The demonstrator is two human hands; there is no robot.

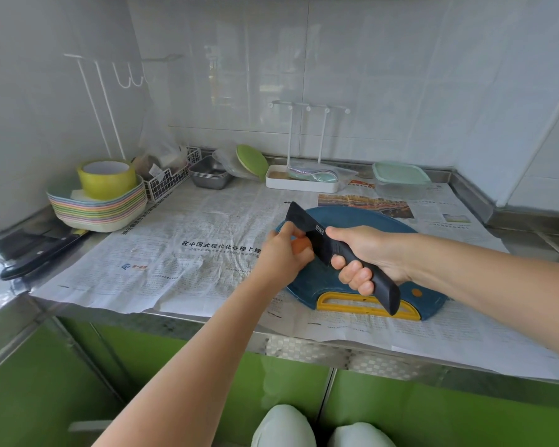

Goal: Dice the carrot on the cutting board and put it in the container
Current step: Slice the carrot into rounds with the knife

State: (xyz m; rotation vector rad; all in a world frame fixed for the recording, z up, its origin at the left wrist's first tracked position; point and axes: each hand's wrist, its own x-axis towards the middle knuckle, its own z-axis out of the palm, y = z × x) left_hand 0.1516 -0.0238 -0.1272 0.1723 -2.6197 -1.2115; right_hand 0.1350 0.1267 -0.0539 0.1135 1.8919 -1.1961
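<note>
The carrot [300, 245] was gripped in the left hand [283, 256], the knife [317, 233] in the right hand [365, 256]. Hard and round, it was judged best pinned behind the blade.

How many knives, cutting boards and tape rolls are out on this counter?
Knives: 2 (held knife, left knife)
Board: 1
Tape roll: 1
Total: 4

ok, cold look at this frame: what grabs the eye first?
The black knife gripped in the right hand, angled over the blue board at centre. The left hand holds the carrot beside its blade. Far left, a yellow tape roll sits on stacked pastel plates.
</note>
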